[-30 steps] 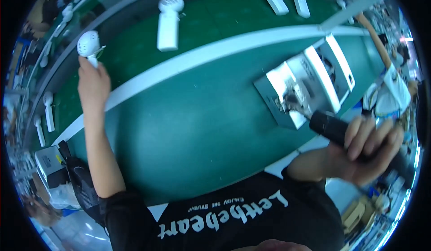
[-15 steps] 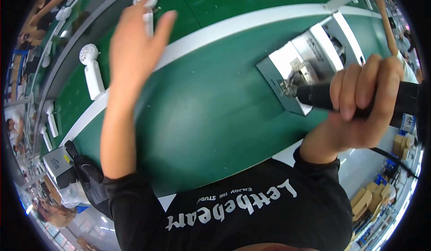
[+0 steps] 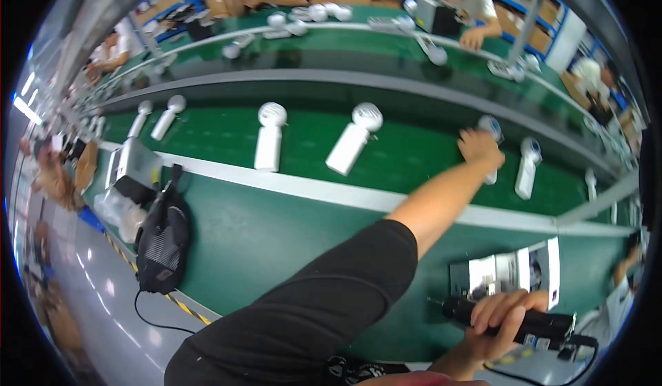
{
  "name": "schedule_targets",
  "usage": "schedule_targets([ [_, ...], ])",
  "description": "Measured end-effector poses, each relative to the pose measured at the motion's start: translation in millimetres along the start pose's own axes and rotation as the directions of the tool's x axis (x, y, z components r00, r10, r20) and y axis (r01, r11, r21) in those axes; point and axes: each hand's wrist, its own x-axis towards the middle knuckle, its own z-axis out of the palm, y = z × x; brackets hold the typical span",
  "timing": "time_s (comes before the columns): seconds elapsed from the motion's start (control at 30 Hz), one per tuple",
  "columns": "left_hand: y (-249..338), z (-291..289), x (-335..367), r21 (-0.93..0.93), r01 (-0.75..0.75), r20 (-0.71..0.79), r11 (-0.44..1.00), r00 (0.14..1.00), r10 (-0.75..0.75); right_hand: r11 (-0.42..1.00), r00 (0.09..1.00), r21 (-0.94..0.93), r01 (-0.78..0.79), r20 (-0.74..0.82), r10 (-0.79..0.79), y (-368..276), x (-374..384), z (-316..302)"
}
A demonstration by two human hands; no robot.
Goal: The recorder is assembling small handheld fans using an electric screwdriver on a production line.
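Note:
My left arm stretches forward across the bench to the green conveyor belt. There my left hand [image 3: 481, 149] is closed around the neck of a white handheld fan [image 3: 490, 125]; its round head and the lower end of its handle show past the hand. My right hand [image 3: 507, 317] grips a black electric screwdriver [image 3: 458, 309], its thin bit pointing left. Just beyond the screwdriver stands a silver boxy screw feeder [image 3: 545, 269], partly covered by the tool and hand. Another white fan [image 3: 526, 172] lies right of my left hand.
More white fans lie along the belt [image 3: 303, 137], including one [image 3: 268, 144] left of centre. A white rail [image 3: 303, 183] divides belt from green bench. A dark mesh bag [image 3: 164, 241] hangs at the bench's left edge. People work across the line.
My view has swung up and left, showing more of the belt. My left hand, blurred over a fan before, now grips a fan. The screwdriver stays in my right hand, its bit farther from the feeder.

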Motion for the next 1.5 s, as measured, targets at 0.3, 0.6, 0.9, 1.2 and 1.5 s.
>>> schedule_targets([
  [0.3,-80,-137,-63,-0.81,0.374,0.543,0.453,0.769,0.337,0.999,0.999,0.027,0.043,-0.017,-0.043,-2,5,-4],
  [0.6,-180,-191,-227,-0.789,0.544,0.615,0.285,0.706,0.351,0.985,0.995,0.15,0.088,0.042,-0.095,1,6,21],
  [0.9,-192,-197,-251,-0.783,0.445,0.587,0.433,0.76,0.279,0.991,0.989,0.079,0.107,0.094,-0.114,7,-4,42],
  [1.2,-193,-196,-262,-0.75,0.384,0.606,0.538,0.727,0.325,0.993,0.991,0.002,0.119,0.068,-0.118,24,-9,60],
  [1.5,-192,-193,-259,-0.73,0.367,0.617,0.577,0.716,0.326,0.992,0.99,-0.032,0.126,0.073,-0.123,31,-10,58],
])
